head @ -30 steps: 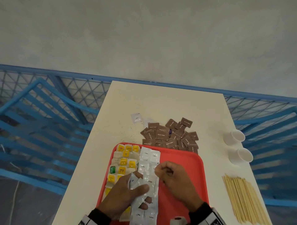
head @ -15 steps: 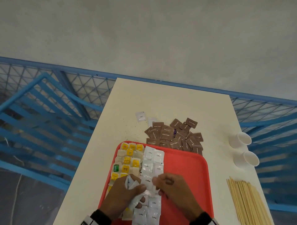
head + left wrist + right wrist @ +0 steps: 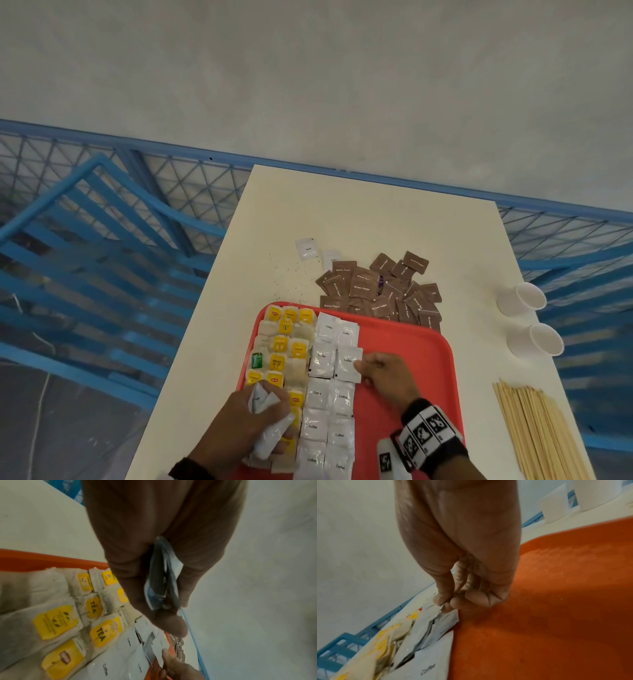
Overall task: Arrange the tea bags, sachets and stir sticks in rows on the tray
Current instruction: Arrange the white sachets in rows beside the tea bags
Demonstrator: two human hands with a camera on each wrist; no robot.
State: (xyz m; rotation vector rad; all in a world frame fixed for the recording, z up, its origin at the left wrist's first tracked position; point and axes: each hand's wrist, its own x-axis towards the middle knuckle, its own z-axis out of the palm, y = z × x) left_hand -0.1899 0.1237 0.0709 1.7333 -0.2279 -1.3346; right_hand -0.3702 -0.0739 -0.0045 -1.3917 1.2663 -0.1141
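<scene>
The right hand point(image 3: 387, 375) has moved forward from the left hand point(image 3: 246, 423), pinching one sachet point(image 3: 348, 364) into its row; the left grips the spare stack point(image 3: 269, 425).

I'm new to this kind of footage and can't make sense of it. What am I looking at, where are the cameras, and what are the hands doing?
No machine here: a person works with bare hands, wearing a camera on the head and one on each wrist. The head view looks down on a table with a red tray. On the tray lie tea bags and white coffee sachets in rows. Brown sugar sachets, two paper cups and stir sticks wait on the table. The left hand grips a bunch of white sachets; the right hand pinches one sachet at the row's edge.
</scene>
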